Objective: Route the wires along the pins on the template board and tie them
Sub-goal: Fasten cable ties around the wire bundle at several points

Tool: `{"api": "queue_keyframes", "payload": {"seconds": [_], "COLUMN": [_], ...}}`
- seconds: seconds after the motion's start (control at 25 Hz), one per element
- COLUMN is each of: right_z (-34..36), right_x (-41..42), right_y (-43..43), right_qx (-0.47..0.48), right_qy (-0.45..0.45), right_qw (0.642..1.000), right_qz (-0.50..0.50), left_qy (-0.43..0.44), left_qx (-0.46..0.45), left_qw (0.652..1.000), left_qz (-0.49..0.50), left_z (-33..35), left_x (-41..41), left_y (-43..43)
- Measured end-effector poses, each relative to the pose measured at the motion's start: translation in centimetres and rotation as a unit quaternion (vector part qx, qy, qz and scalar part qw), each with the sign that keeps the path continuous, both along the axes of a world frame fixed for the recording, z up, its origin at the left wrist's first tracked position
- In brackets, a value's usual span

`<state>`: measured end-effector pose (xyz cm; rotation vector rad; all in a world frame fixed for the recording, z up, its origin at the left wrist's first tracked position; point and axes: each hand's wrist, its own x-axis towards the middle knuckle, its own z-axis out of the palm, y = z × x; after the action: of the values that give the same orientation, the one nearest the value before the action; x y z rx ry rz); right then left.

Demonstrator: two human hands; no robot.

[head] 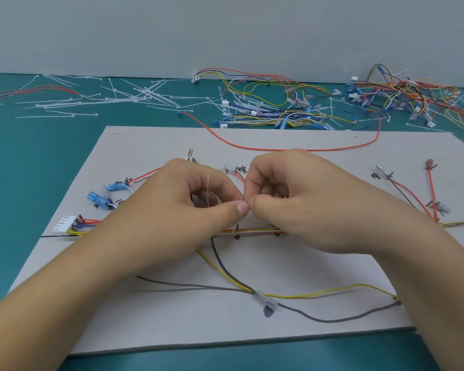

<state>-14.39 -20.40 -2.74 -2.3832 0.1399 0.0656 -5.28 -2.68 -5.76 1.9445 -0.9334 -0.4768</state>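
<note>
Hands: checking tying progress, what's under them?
Below the left hand and right hand, a wire bundle with one white tie shows; the rest beneath the palms is covered.

One head-worn view (wide-angle, so straight edges bow) looks forward and down from above the near edge of the board, close over it. The left hand and right hand sit mid-frame, with the forearms entering from the bottom corners. Beyond the board, the desk runs back to a wall that fills the top of the frame.
</note>
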Motion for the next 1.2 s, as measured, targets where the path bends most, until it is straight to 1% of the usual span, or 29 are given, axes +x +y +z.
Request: {"api": "queue_keyframes", "payload": {"seconds": [0.32,0.72,1.12,1.2], "right_z": [0.35,0.55,0.36,0.39], "right_x": [-0.13,-0.26,-0.07,-0.04], "right_y": [-0.10,0.32,0.18,0.14], "right_qx": [0.009,0.007,0.028,0.026], "right_qy": [-0.004,-0.016,-0.055,-0.048], "right_qw": [1.000,1.000,0.997,0.997], "right_qz": [-0.006,-0.024,-0.052,-0.050], "left_qy": [-0.010,-0.015,-0.040,-0.041], "left_qx": [-0.008,0.017,0.040,0.046], "left_qw": [1.000,1.000,0.998,0.998], "left_qz": [0.005,-0.019,-0.013,-0.016], "left_z": [-0.01,-0.12,0.23,0.32], "left_x": [0.07,0.33,-0.07,-0.22], "left_y": [0.02,0.03,0.11,0.11]}}
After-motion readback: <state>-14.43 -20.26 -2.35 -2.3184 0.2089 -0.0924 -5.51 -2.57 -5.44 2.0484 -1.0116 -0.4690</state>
